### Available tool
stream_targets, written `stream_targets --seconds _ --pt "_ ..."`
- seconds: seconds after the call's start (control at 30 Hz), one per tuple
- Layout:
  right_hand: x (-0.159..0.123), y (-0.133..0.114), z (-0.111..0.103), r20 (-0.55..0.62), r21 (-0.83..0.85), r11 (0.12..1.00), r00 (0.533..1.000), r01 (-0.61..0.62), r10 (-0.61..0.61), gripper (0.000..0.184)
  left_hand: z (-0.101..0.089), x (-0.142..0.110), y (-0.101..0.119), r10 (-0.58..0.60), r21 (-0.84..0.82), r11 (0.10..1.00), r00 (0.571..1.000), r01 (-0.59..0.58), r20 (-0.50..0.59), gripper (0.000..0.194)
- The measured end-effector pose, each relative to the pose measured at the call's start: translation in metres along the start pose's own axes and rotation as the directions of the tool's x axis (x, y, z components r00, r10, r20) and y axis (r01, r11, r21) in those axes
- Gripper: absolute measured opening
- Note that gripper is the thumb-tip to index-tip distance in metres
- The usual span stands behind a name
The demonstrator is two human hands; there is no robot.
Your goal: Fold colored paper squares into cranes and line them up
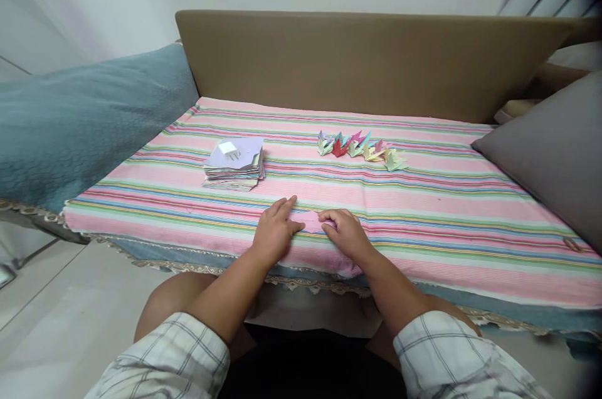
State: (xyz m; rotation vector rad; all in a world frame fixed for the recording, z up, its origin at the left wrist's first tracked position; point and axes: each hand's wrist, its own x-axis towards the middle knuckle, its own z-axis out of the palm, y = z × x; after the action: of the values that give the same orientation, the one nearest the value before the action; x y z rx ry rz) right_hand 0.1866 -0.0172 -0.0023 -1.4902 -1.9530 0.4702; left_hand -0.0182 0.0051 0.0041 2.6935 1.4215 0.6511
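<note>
A small pink paper (311, 222) lies on the striped cloth (423, 211) near its front edge. My left hand (275, 231) rests on the paper's left side with fingers stretched flat. My right hand (344, 233) presses the paper's right side with fingers curled and pinched together. Farther back, a stack of coloured paper squares (235, 164) sits to the left, with a small white block on top. A row of several folded paper cranes (360, 149) stands to the right of the stack.
A teal cushion (84, 123) lies at the left, a grey cushion (555, 154) at the right, and a tan backrest (367, 60) runs behind. My knees sit under the cloth's front edge, above a light floor.
</note>
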Motion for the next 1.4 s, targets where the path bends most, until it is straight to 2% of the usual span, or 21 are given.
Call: stream_targets --seconds 0.07,0.17,0.23,0.3,0.4,0.6,0.8,1.03,1.27,1.4 --pt "0.0 -0.001 0.0 0.0 -0.002 1.0 1.0 -0.006 0.006 0.019 -0.004 -0.004 0.0 0.014 0.04 0.999 0.999 -0.013 -0.039 0.016" --pt "0.0 -0.002 0.0 0.002 -0.007 1.0 1.0 -0.008 0.008 0.02 -0.008 -0.014 0.013 0.064 0.092 0.994 0.989 -0.052 -0.136 0.018" --pt "-0.001 -0.002 0.0 -0.003 -0.013 1.0 1.0 -0.002 0.002 0.022 -0.007 -0.02 0.027 0.208 0.074 0.977 0.975 -0.202 -0.081 0.02" --pt "-0.001 -0.002 0.001 -0.012 -0.02 1.0 1.0 0.003 -0.003 0.023 -0.003 -0.025 0.04 0.283 0.081 0.956 0.959 -0.28 -0.023 0.022" --pt "-0.002 -0.002 0.001 -0.025 -0.033 0.999 1.0 0.018 -0.019 0.023 0.004 -0.028 0.049 0.274 0.111 0.955 0.962 -0.274 0.021 0.027" --pt "-0.007 0.001 -0.005 -0.083 -0.126 0.985 0.988 0.118 -0.129 0.021 0.007 -0.027 0.047 0.255 0.115 0.959 0.966 -0.257 0.035 0.032" --pt "-0.014 -0.002 -0.014 -0.031 -0.276 0.957 0.994 0.091 -0.103 0.022 0.004 -0.025 0.044 0.22 0.082 0.972 0.975 -0.222 0.028 0.039" --pt "-0.019 -0.009 -0.011 0.041 -0.232 0.957 0.985 0.172 -0.167 0.024 0.006 -0.018 0.035 0.17 0.061 0.984 0.985 -0.168 -0.031 0.038" --pt "-0.018 -0.007 -0.003 -0.072 -0.188 0.974 0.988 0.123 -0.139 0.023 0.006 -0.01 0.034 0.199 0.091 0.977 0.976 -0.191 -0.089 0.03" --pt "-0.019 -0.006 -0.002 -0.058 -0.172 0.978 0.99 0.115 -0.127 0.025 0.007 -0.007 0.033 0.202 0.078 0.978 0.974 -0.194 -0.106 0.03"
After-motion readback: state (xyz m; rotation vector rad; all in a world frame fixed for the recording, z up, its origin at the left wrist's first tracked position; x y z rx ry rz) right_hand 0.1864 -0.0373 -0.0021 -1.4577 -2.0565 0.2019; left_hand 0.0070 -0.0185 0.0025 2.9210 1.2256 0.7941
